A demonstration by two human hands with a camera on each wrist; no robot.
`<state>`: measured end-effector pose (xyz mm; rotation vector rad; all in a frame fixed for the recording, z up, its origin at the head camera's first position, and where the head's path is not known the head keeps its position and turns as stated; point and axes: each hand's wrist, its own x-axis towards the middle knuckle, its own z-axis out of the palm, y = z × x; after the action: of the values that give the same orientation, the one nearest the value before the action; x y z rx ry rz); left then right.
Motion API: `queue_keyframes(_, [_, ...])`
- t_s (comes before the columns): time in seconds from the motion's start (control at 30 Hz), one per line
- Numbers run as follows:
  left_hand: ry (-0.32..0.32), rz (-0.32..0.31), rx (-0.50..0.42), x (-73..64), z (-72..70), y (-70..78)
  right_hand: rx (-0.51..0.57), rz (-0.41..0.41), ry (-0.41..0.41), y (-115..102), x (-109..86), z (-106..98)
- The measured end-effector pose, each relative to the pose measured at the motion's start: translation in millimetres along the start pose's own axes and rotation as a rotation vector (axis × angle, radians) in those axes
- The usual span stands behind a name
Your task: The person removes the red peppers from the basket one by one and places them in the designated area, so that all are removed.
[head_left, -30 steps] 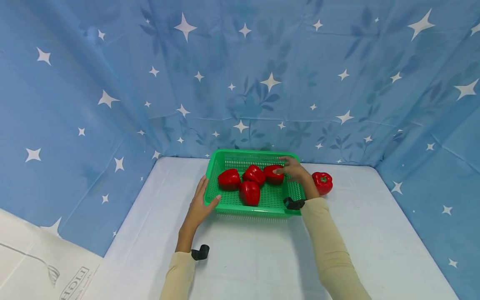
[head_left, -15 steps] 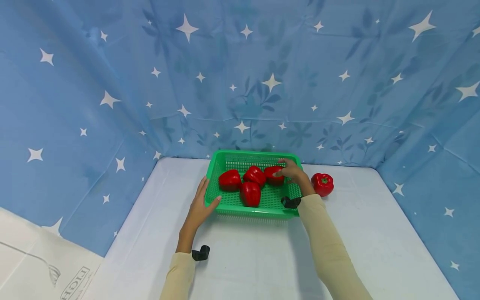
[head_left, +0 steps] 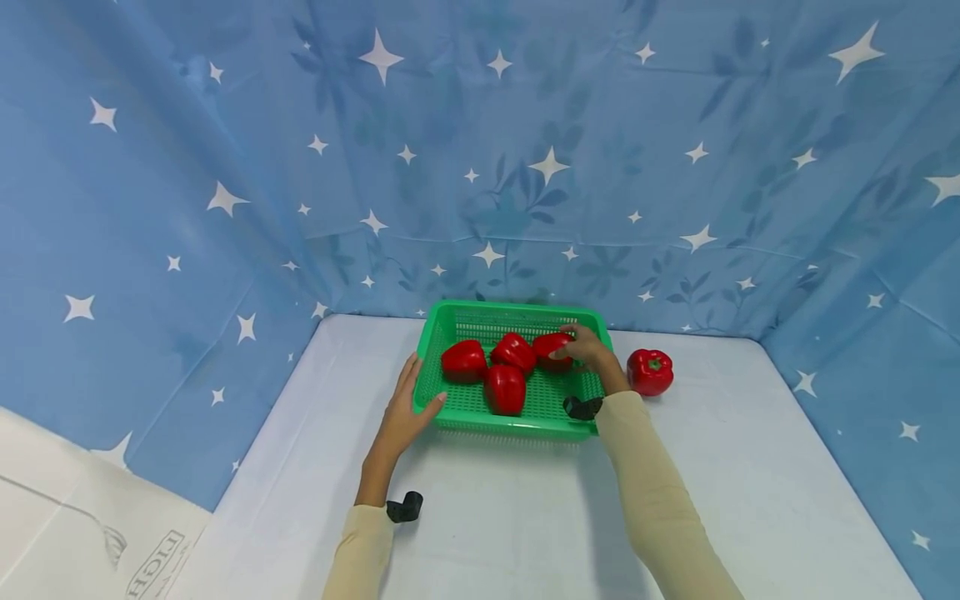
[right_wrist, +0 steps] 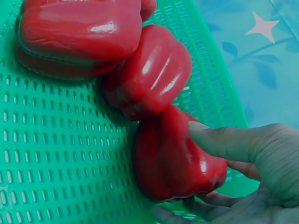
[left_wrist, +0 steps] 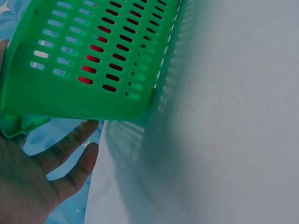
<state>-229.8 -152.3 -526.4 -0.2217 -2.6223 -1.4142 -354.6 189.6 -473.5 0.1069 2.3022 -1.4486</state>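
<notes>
Even, fairly bright light fills the head view, laying soft grey shadows on the white counter (head_left: 510,533) below the green basket (head_left: 510,423); it seems to come from above, though the source is hard to place. The left wrist view is dimmer, with a greenish shadow beside the basket. The right wrist view has a teal cast and white glare on the red peppers (right_wrist: 154,70).

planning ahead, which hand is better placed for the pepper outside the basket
Likely the right hand: nearer the loose pepper, though gripping another pepper; the left hand is at the opposite end of the basket.
</notes>
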Motion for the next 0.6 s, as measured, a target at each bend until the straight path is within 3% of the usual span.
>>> queue_keyframes(0.23, [-0.003, -0.006, 0.004, 1.0, 1.0, -0.2, -0.003, -0.016, -0.021, 1.1, -2.1, -1.6])
queue_keyframes(0.6, [-0.001, 0.001, -0.008, 0.0, 0.5, 0.5, -0.026, 0.034, 0.001, 3.6, 0.2, 0.6])
